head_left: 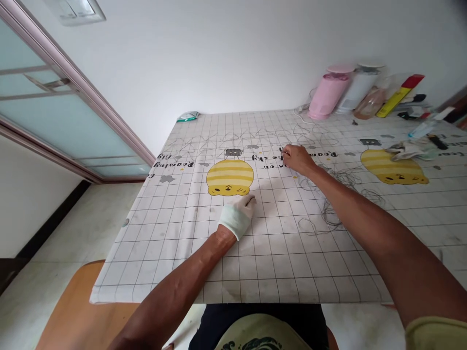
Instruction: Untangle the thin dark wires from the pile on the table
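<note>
My left hand (239, 213), in a white glove with a pale green cuff, rests low over the tablecloth beside a yellow striped bear print. Its fingertips are pinched together, and whatever they hold is too thin to make out. Farther right and deeper, my bare right hand (298, 159) hovers above the printed lettering, thumb and fingers pressed together in a pinch. I cannot see clearly what lies between them. Loose coils of thin grey wire (331, 214) spread under and beside my right forearm. A row of thin bent wire shapes (268, 132) lies behind both hands.
A grid-patterned tablecloth (160, 262) covers the table. At the back right stand a pink cylinder (328, 95), a white one (357, 90), a bottle (368, 103) and a yellow-red box (399, 97). Another glove (414, 148) lies at right. A green packet (188, 116) sits at the back left corner.
</note>
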A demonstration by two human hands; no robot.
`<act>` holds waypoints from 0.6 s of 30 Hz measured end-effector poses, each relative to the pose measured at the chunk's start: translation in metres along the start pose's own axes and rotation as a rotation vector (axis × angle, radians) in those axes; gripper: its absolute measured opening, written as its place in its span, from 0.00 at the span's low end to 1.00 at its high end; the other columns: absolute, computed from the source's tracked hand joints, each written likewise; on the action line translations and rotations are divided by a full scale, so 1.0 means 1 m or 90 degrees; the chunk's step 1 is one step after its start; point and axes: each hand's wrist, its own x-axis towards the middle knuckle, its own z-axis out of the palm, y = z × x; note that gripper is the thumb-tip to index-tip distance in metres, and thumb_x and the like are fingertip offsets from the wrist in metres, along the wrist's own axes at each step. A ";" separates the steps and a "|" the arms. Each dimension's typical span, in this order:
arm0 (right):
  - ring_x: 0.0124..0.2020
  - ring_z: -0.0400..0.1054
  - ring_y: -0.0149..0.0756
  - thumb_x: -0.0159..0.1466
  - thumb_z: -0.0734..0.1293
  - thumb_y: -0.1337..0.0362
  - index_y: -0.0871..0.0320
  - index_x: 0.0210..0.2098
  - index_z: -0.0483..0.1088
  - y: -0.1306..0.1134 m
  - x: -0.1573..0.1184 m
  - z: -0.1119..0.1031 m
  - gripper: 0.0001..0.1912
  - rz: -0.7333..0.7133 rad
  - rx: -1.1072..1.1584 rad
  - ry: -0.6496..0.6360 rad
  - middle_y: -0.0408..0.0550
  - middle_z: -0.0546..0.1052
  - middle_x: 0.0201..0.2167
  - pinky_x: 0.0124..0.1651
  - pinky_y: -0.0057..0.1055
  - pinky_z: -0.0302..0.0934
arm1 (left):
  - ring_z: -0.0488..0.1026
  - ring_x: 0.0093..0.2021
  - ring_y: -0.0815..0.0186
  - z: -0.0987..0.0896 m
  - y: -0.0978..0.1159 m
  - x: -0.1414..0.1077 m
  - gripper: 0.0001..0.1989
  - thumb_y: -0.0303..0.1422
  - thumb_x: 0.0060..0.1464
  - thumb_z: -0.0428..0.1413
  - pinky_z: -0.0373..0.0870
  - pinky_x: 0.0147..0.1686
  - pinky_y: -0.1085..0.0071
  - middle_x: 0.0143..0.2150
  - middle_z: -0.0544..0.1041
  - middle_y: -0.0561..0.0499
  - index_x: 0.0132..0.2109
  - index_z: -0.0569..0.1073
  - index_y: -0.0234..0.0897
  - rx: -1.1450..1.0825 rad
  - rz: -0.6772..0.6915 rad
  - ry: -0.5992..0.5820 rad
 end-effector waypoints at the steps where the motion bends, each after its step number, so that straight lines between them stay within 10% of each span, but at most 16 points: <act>1: 0.32 0.71 0.38 0.70 0.64 0.65 0.58 0.40 0.75 0.000 0.002 0.002 0.08 -0.005 -0.011 0.009 0.48 0.80 0.28 0.38 0.31 0.60 | 0.80 0.51 0.62 0.001 0.000 0.000 0.13 0.35 0.70 0.54 0.73 0.54 0.69 0.49 0.85 0.52 0.51 0.83 0.45 0.013 0.011 0.003; 18: 0.42 0.71 0.46 0.68 0.64 0.68 0.60 0.39 0.78 -0.037 0.036 0.028 0.09 0.050 -0.128 0.041 0.60 0.80 0.40 0.43 0.36 0.63 | 0.79 0.54 0.62 -0.002 0.001 0.003 0.13 0.35 0.70 0.53 0.71 0.57 0.70 0.51 0.84 0.52 0.52 0.83 0.46 0.002 -0.007 -0.016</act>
